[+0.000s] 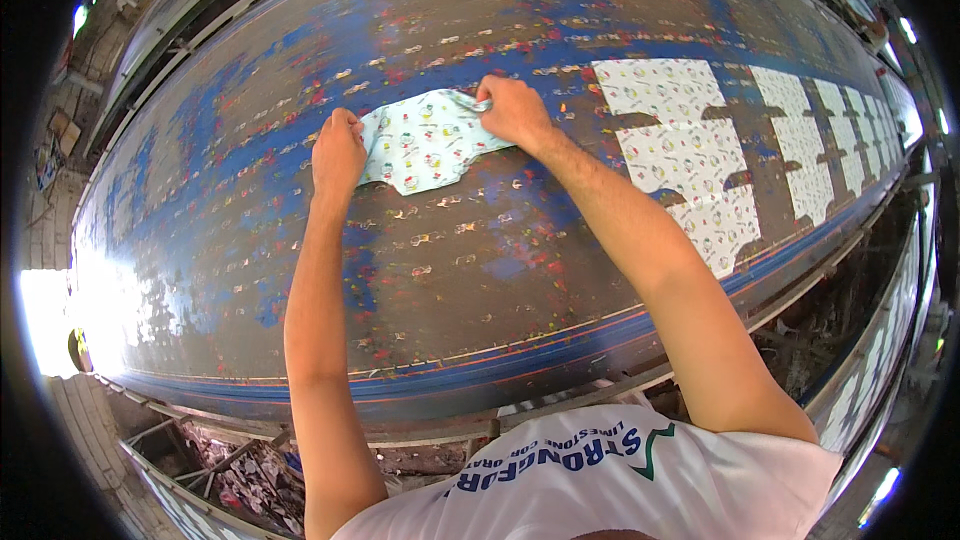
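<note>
A pale mint fabric piece [425, 143] with a small colourful print spans the gap between my two hands over the long printing table. Its left edge is pinched in my left hand [340, 147], fingers closed. My right hand [515, 112] grips the upper right corner, where the cloth bunches a little. The lower part of the piece narrows to a flap toward me. Whether the cloth touches the table cannot be told. Under it, the table [450, 290] is brown and blue, stained with paint and rows of small printed marks.
Several white printed fabric pieces [695, 150] lie flat in columns on the table to the right, running away along it. A blue-striped edge [480, 380] borders the table's near side. Below the near left edge sits a heap of crumpled material [255, 480] in a frame.
</note>
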Tool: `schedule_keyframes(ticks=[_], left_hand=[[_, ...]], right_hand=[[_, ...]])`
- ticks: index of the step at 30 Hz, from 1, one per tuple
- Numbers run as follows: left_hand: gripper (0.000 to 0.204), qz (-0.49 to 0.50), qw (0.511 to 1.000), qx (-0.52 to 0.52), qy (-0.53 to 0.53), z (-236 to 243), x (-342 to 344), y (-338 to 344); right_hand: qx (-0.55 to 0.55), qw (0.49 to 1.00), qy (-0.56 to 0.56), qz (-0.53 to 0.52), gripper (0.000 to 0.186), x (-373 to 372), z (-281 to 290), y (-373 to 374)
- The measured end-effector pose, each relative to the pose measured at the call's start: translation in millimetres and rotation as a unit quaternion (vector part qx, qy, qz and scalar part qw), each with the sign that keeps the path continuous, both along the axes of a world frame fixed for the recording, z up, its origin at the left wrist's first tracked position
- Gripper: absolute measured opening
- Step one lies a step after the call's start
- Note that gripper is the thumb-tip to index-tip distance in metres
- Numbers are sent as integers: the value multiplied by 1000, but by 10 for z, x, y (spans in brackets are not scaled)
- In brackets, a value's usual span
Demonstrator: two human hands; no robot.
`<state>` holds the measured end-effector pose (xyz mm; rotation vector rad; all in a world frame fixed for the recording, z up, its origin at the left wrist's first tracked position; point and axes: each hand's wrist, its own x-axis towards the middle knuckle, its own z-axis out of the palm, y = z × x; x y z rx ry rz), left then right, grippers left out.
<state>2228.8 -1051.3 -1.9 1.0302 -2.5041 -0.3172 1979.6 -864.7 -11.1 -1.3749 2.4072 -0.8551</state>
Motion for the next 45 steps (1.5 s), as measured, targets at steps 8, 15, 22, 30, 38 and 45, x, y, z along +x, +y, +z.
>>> schedule_keyframes(ticks=[8,15,22,30,38,45], left_hand=[[8,-79,980,5,183,1108,269,1682],[11,-110,962,128,215,1303,613,3103],[11,-72,924,304,223,987,150,4415],[14,-16,949,233,213,858,-852,5447],[19,8,960,251,127,236,-1500,4903],[25,-11,979,202,22,-371,-1824,4415]], right_hand=[[-209,948,-232,-70,27,475,420,1200],[-234,949,-187,-96,22,70,593,3041],[-173,908,-325,-203,24,-634,466,4691],[-232,877,-386,-169,20,-1352,272,5678],[-132,950,-230,-163,21,-2109,99,5570],[-78,970,-132,-190,24,-2262,-285,5033]])
